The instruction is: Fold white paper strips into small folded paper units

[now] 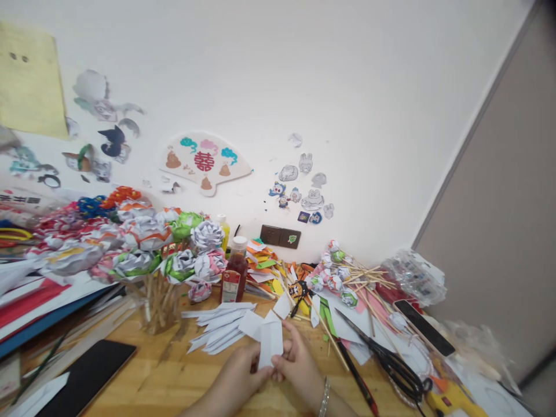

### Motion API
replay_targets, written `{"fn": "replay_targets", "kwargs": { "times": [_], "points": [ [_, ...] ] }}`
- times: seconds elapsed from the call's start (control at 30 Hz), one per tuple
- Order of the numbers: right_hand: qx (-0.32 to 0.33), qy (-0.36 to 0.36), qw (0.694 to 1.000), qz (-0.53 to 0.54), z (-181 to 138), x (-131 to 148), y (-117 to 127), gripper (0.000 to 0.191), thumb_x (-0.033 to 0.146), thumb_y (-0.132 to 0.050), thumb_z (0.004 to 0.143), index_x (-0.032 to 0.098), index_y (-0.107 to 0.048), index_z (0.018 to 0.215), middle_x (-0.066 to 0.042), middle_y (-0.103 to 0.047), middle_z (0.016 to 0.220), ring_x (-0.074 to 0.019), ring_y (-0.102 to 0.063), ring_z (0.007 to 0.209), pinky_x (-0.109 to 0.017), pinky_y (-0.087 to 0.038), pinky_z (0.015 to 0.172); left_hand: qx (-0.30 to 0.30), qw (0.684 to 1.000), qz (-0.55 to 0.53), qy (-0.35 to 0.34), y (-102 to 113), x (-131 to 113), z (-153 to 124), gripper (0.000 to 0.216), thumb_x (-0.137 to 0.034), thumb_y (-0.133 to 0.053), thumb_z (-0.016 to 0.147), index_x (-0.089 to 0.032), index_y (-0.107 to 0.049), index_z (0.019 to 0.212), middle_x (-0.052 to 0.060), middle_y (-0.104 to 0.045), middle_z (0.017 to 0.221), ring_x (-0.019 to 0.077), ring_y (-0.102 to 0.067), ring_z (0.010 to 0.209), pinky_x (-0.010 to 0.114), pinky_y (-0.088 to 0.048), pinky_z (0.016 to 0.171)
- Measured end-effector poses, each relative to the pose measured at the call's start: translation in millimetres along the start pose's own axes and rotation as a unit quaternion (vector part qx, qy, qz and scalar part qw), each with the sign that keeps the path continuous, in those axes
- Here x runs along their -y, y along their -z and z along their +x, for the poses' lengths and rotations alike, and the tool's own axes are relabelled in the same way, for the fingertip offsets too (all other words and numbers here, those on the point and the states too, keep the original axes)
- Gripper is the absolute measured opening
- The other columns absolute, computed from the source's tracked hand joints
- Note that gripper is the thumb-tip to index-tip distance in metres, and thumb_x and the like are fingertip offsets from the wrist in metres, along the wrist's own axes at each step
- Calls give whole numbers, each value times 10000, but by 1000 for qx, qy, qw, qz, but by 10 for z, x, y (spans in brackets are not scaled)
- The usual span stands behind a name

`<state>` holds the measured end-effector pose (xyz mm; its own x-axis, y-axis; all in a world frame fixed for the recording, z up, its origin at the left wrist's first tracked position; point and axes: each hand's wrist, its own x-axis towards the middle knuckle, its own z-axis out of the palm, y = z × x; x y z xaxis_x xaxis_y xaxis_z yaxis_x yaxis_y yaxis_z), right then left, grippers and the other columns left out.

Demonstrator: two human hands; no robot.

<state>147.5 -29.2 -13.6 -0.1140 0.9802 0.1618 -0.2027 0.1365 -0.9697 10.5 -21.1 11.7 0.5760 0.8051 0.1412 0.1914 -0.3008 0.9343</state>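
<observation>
A folded piece of white paper [271, 343] stands upright between my two hands, low in the middle of the head view. My left hand [244, 370] grips its left edge near the bottom. On the other side, my right hand [296, 358] pinches the lower right edge with the thumb in front, and a bracelet circles that wrist. Some of the fingers are hidden behind the paper. Just beyond my left hand lies a pile of folded white paper strips [221, 327]. Another white paper piece [251, 325] lies beside the held one.
Paper flowers on sticks [145, 231] stand in a clear container at left. A bottle of red liquid [234, 272] is behind the strips. Black scissors [397, 368], a red-black pen [358, 376] and a phone [424, 327] lie at right. A black flat device [89, 379] lies at front left.
</observation>
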Motion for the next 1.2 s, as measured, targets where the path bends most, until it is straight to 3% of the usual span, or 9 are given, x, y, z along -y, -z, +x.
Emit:
{"fn": "replay_targets", "kwargs": {
  "times": [0.13, 0.27, 0.7, 1.2],
  "points": [
    [3, 9, 1000, 5, 9, -14, 19, 622, 265, -631, 614, 174, -249, 1095, 35, -565, 583, -75, -474, 387, -170, -333, 369, 54, 995, -83, 32, 31, 91, 47, 338, -439, -406, 708, -123, -523, 731, -9, -547, 563, 61, -402, 382, 166, -318, 386],
    [31, 19, 999, 12, 16, -71, 41, 686, 272, -644, 602, 187, -217, 1132, -11, -592, 714, -114, -540, 485, -188, -353, 400, 35, 995, -80, 57, 30, 153, 77, 402, -513, -403, 683, -123, -505, 679, -42, -482, 456, 60, -387, 348, 167, -302, 366],
    [78, 11, 996, 31, -14, 53, -45, 633, 297, -664, 573, 193, -312, 1089, 25, -573, 609, -95, -511, 437, -166, -308, 383, 32, 995, -71, 58, 15, 85, 46, 426, -553, -406, 656, -136, -496, 660, -40, -487, 470, 70, -398, 374, 176, -314, 381],
    [47, 0, 999, 1, -17, -14, 28, 644, 317, -634, 611, 160, -258, 1110, 23, -557, 602, -70, -458, 396, -170, -342, 370, 44, 998, -42, 35, 15, -13, 16, 301, -400, -488, 668, -117, -571, 726, -5, -583, 609, 74, -425, 464, 163, -314, 444]
  ]
}}
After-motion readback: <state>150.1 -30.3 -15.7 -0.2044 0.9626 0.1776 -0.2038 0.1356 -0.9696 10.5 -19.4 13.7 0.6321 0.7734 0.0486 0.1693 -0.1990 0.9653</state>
